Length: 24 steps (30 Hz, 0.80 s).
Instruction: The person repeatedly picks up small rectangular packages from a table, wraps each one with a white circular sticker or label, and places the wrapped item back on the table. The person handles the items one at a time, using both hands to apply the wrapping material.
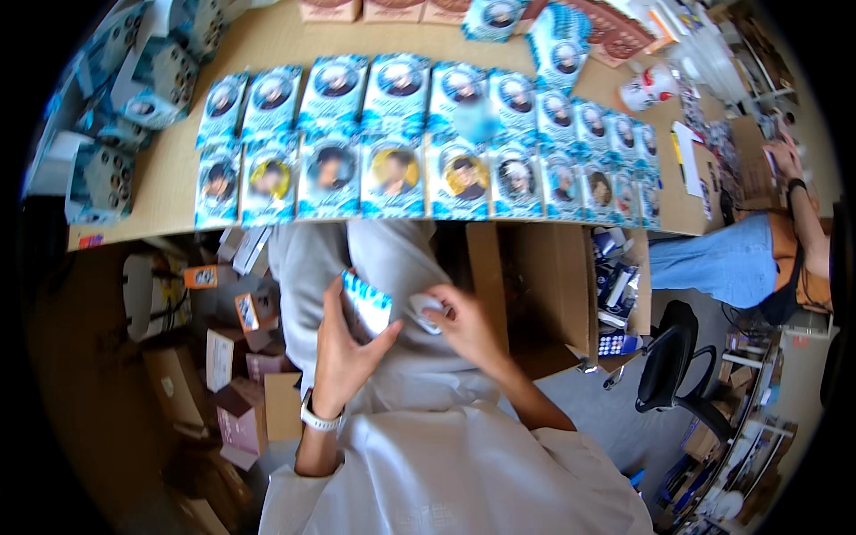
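Observation:
Above my lap, my left hand (351, 348) grips a small pack (367, 311) with a blue printed edge and a shiny pale face. To its right, my right hand (461, 321) pinches a round whitish disc-shaped object (428, 313), blurred and partly behind the fingers. The two objects are apart. Beyond my knees, two rows of blue-and-white printed packs (396, 93) lie along the table edge, each with a round character picture. A blurred light-blue round spot (476, 120) shows over the upper row; what it is I cannot tell.
Opened blue display boxes (100, 180) stand at the table's left. More blue packs (558, 50) are stacked behind the rows, near a white-and-red cup (647, 87). An open cardboard box (552, 287) is under the table, a black chair (669, 364) right of it. Another person's arm (806, 207) is at far right.

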Available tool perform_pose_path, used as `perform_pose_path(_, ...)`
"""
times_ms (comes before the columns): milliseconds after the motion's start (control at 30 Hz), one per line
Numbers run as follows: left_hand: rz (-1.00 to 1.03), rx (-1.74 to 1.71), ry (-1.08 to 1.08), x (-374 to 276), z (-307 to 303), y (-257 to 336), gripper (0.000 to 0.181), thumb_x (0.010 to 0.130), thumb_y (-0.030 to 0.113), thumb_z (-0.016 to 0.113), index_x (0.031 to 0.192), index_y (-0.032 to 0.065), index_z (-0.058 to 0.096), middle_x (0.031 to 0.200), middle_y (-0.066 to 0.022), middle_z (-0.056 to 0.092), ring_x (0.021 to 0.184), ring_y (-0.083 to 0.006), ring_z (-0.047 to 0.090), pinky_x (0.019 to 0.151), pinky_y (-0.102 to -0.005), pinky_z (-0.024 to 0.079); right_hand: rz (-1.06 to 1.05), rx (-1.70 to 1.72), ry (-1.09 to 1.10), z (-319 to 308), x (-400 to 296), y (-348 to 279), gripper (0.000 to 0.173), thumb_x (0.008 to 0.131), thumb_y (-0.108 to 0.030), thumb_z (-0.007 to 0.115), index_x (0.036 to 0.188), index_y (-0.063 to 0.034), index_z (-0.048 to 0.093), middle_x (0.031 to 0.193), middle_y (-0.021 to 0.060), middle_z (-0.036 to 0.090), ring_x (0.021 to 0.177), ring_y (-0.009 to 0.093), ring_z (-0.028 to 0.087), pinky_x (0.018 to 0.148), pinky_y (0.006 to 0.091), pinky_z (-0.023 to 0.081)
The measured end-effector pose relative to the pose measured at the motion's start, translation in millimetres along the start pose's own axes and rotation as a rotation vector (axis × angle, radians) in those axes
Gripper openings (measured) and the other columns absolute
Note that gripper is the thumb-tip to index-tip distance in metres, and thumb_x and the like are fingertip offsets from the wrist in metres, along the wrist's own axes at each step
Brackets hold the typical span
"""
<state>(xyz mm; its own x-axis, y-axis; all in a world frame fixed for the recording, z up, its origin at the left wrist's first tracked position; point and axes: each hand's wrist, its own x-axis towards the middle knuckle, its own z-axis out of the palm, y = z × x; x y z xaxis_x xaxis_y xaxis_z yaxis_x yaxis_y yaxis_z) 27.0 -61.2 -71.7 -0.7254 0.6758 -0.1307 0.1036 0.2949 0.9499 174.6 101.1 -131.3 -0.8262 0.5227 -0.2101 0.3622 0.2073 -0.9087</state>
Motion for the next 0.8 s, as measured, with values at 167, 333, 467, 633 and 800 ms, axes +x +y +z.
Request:
perform_pose_path(167,0.078,0.180,0.044,1.0,-0.5,10.5,0.089,0.078,0.022,0.091,0.144,-0.0057,0.038,0.105,-0.0227,0.067,0.091,-0.0327,0.071,0.077,-0.0391,0.056,0.040,0.469,0.043,-23.9,-9.6,-73.0,0.029,0.098,0.001,0.068,0.126,0.0055,0.062,0.107,0.0089,0.071,0.094,0.010,0.068,0.076,0.0244,0.058)
perform_pose_path(333,0.093,0.211,0.051,-0.9,2.2,8.5,0.089,0.077,0.023,0.091,0.144,-0.0059,0.038,0.100,-0.0233,0.067,0.084,-0.0369,0.070,0.071,-0.0426,0.055,-0.078,0.301,0.047,-22.3,-9.3,-86.5,0.029,0.095,0.004,0.070,0.124,0.0045,0.066,0.103,0.0099,0.073,0.090,0.010,0.069,0.072,0.0250,0.059)
perform_pose_path(467,0.022,0.176,0.034,-2.2,-0.9,13.0,0.089,0.077,0.018,0.090,0.145,-0.0053,0.039,0.112,-0.0238,0.065,0.098,-0.0355,0.068,0.085,-0.0411,0.054,-0.061,0.217,0.067,-24.4,-8.7,-94.2,0.028,0.094,0.003,0.071,0.122,0.0027,0.069,0.103,0.0090,0.074,0.088,0.010,0.069,0.071,0.0248,0.058)
perform_pose_path(633,0.030,0.205,-0.028,0.8,-1.0,13.5,0.090,0.076,0.017,0.091,0.146,-0.0046,0.039,0.120,-0.0244,0.065,0.108,-0.0370,0.068,0.092,-0.0408,0.053,-0.057,0.129,0.110,-28.6,-8.4,-94.9,0.028,0.092,0.001,0.073,0.120,0.0010,0.070,0.100,0.0094,0.075,0.084,0.009,0.069,0.067,0.0242,0.056)
perform_pose_path(800,0.146,0.296,-0.097,1.4,-0.3,9.8,0.091,0.073,0.018,0.091,0.145,-0.0032,0.040,0.117,-0.0244,0.066,0.101,-0.0422,0.068,0.084,-0.0438,0.055,-0.063,0.069,0.124,-29.4,-6.8,-97.4,0.028,0.090,0.001,0.074,0.118,0.0002,0.071,0.098,0.0101,0.075,0.077,0.009,0.067,0.063,0.0234,0.052)
